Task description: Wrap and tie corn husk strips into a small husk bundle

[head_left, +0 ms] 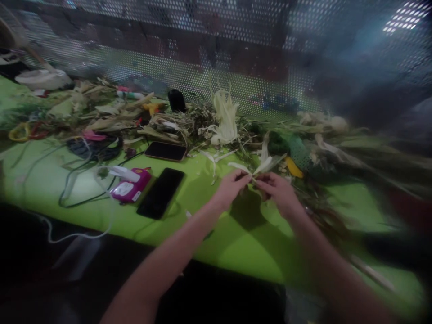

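Note:
My left hand and my right hand meet above the bright green table, both pinched on the base of pale dried corn-husk strips that fan up and away from my fingers. A white curled husk bundle stands upright just beyond, amid a heap of dried leaves and stalks. The scene is blurred, so finer detail of the husk piece is unclear.
Two dark phones lie left of my hands, one near the edge and one further back. A pink device with cables sits beside them. A perforated metal screen backs the table. Green and yellow objects lie right.

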### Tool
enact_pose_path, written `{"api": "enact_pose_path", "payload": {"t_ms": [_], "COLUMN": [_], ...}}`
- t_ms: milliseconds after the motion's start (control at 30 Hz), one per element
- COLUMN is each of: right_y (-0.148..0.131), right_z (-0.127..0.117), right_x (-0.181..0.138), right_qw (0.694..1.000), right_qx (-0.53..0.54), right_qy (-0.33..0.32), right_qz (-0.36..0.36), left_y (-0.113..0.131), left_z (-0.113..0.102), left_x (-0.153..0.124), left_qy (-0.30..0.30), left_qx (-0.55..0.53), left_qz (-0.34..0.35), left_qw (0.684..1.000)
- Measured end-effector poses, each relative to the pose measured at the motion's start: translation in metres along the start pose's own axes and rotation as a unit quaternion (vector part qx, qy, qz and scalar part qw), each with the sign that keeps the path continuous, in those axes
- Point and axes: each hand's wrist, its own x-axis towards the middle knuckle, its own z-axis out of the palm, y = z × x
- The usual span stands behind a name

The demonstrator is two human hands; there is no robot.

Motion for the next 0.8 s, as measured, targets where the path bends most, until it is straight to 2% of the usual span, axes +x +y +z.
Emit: {"api": "enact_pose_path", "payload": {"t_ms": [200,300,400,533,667,800], "right_y": [0.005,0.007,0.009,0.003,0.001,0.014], "right_z": [0.002,-0.001,-0.003,-0.001,0.008,0.013], "right_x": [0.005,0.006,0.003,-0.009,-0.017,-0.013], "right_qw": [0.997,0.990,0.972,0.907,0.835,0.736], "right_qx": [-0.060,-0.117,-0.186,-0.278,-0.355,-0.476], "right_qy": [-0.011,0.008,0.042,0.117,0.070,0.043], "right_qz": [-0.051,-0.076,-0.135,-0.295,-0.415,-0.479], "left_y": [-0.002,-0.003,-0.001,0.000,-0.004,-0.007], "left_z": [0.004,-0.001,-0.008,-0.010,-0.007,-0.005], "left_x": [0.000,0.001,0.003,0.004,0.007,0.008], "left_qy": [0.027,-0.003,-0.019,0.024,0.026,0.018], "left_qx": [-0.081,-0.093,-0.091,-0.085,-0.114,-0.174], "left_qz": [0.001,-0.040,-0.064,-0.057,-0.043,-0.037], "left_qw": [0.996,0.995,0.994,0.994,0.992,0.984]}}
